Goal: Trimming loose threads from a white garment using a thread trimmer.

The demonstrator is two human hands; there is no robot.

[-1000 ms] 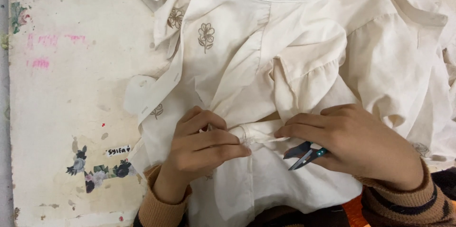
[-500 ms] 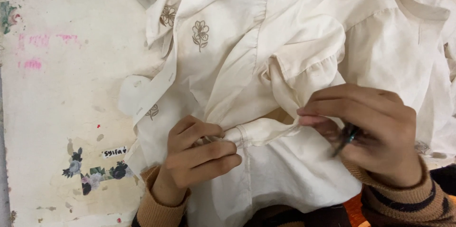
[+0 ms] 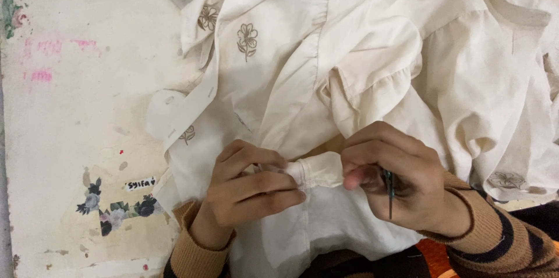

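Note:
A cream garment [image 3: 326,68] with small embroidered flowers lies spread across the table. My left hand [image 3: 244,188] pinches a folded seam of the garment [image 3: 317,170] near its lower middle. My right hand [image 3: 396,176] grips the same fold from the right and also holds small dark-handled thread snips [image 3: 389,188], blades pointing down inside the palm. Both hands pull the short stretch of cloth between them taut. Brown striped sleeves cover both wrists.
The worn white tabletop [image 3: 75,109] shows pink stains and a floral sticker [image 3: 116,205] at the lower left. More cream fabric [image 3: 524,33] is piled at the right. An orange surface [image 3: 434,252] shows under my right wrist.
My right hand has turned the snips from lying open on the cloth into the palm and closed in on the seam. My left hand has lifted the fold; the two now stretch it.

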